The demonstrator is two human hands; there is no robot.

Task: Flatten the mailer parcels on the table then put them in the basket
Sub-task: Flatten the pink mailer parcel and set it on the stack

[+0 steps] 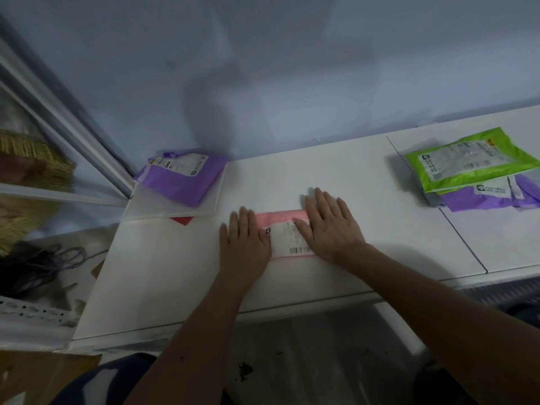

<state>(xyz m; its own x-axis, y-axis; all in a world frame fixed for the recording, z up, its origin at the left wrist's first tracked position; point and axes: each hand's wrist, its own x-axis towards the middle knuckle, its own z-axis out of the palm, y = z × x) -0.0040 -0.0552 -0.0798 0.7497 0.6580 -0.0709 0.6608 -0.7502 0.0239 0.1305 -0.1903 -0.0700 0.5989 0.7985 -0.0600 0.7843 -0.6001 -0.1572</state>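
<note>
A pink mailer parcel (pixel 282 219) with a white label lies flat on the white table (pixel 181 270) in front of me. My left hand (pixel 244 244) presses its left end with straight fingers. My right hand (pixel 331 226) lies flat over its right half, fingers spread. A purple mailer (pixel 182 179) sits in a translucent white basket (pixel 217 197) at the table's far left. At the far right a green mailer (pixel 473 162) lies on top of another purple mailer (pixel 485 197).
The wall runs close behind the table. A red scrap (pixel 181 220) peeks out beside the basket. A window frame (pixel 73 135), a woven basket (pixel 32 159) and dark cables (pixel 35 264) are off the table's left. A table seam (pixel 455 229) runs on the right.
</note>
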